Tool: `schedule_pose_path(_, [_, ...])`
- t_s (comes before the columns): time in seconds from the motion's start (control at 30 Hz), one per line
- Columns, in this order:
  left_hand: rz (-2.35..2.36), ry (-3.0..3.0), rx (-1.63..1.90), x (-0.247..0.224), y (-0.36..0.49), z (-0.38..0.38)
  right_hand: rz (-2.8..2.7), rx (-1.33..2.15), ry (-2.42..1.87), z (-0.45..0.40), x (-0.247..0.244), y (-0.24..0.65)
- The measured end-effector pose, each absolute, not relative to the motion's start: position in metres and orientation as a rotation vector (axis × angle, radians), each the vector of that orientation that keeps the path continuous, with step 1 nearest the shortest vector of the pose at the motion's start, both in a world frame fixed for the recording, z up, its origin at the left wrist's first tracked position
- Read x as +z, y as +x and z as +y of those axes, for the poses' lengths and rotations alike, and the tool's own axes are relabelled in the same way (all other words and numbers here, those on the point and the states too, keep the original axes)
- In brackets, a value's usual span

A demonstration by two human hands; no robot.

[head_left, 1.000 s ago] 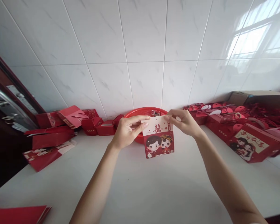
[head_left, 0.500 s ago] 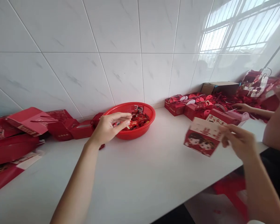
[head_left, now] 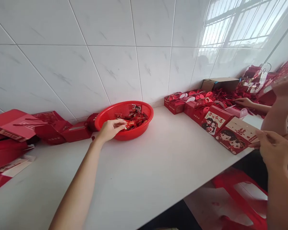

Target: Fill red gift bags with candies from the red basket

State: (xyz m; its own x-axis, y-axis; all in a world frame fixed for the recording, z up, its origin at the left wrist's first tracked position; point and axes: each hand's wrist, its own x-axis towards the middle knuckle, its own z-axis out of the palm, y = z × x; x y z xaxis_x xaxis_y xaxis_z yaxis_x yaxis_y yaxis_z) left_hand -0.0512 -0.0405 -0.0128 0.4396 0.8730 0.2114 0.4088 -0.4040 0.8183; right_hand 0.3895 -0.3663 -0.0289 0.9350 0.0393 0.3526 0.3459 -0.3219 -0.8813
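Note:
My left hand [head_left: 111, 129] is at the left front of a red plastic basket [head_left: 134, 134], its thumb and fingers pinched over the rim; what they hold, if anything, is too small to name. Red-wrapped sweets [head_left: 140, 118] lie inside the basket. At the right, my right hand [head_left: 275, 145] grips the edge of a red and cream box [head_left: 238, 134] with two cartoon faces. This box is beside a similar printed box [head_left: 213, 120], close to the table's front edge.
Red boxes [head_left: 51, 129] line the wall at the left. More handled boxes [head_left: 175, 103] and a cardboard box [head_left: 219, 83] stand at the back right. Another person's hand [head_left: 245, 102] reaches in there. A red stool [head_left: 244, 195] is below the table.
My right hand has moved the cartoon box right, up beside the other printed box. My left hand has lowered toward the basket's front rim. The whole view has shifted slightly.

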Motion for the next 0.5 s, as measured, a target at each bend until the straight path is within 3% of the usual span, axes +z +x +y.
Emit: schedule_pose_path(0.5, [1.147,2.15,0.821,-0.016,-0.05,-0.041,-0.217,-0.268,-1.932,-0.355,-0.017,0.386])
